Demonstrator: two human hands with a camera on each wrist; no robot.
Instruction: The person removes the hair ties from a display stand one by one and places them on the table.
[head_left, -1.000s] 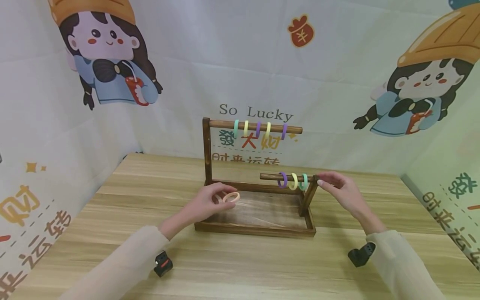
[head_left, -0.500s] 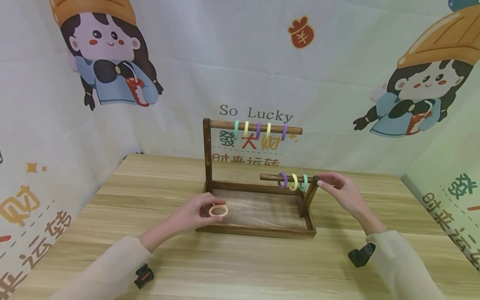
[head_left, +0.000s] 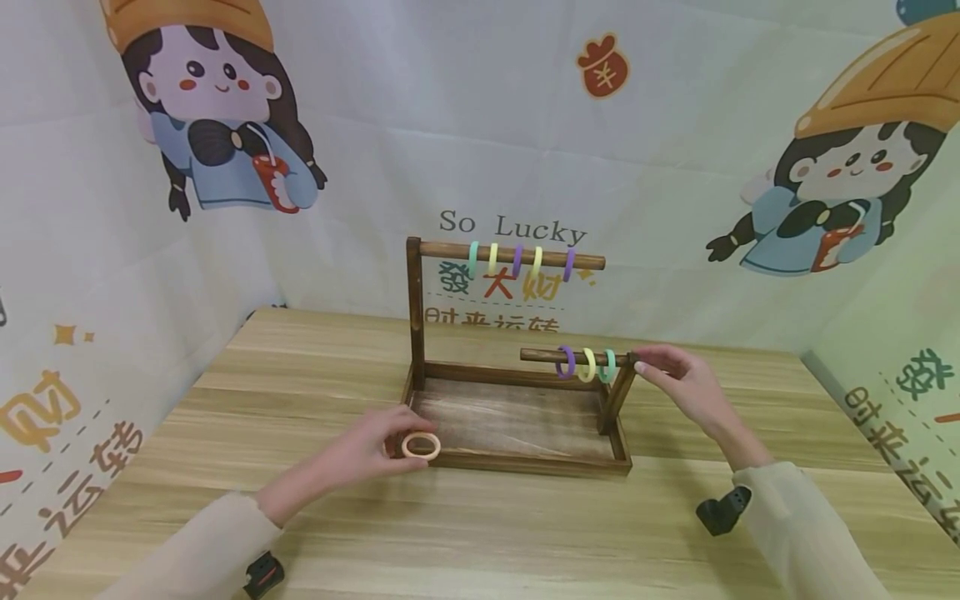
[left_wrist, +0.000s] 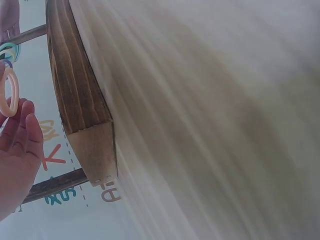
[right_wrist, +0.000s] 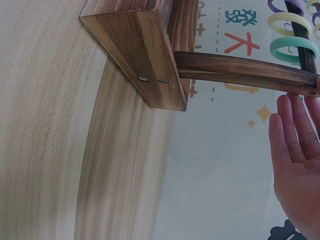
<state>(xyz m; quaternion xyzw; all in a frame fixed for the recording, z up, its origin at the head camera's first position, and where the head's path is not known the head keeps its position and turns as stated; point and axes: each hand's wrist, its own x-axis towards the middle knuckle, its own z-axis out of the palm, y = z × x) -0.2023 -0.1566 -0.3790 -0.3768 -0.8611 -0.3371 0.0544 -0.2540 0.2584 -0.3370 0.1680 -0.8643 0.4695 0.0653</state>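
In the head view my left hand [head_left: 367, 454] pinches a pale orange ring [head_left: 422, 446] between thumb and fingers, over the front left corner of a dark wooden rack [head_left: 517, 462]. The left wrist view shows this orange ring [left_wrist: 11, 92] at its left edge, with the other fingers spread below. My right hand [head_left: 686, 387] holds the top of the rack's short right post [head_left: 618, 396] with thumb and fingertips. From that post a lower bar [head_left: 536, 354] points left, carrying a purple ring [head_left: 566, 362], a yellow ring [head_left: 588, 365] and a green ring [head_left: 607, 365].
A taller left post [head_left: 415, 308] carries the upper bar [head_left: 588, 260], hung with several green, yellow and purple rings. The rack stands on a wood-grain table [head_left: 525, 533]. A printed cloth [head_left: 450, 125] hangs behind and at both sides.
My left hand has moved left and toward me with the orange ring, from over the tray to its front left corner. The right hand and the rack have stayed put.
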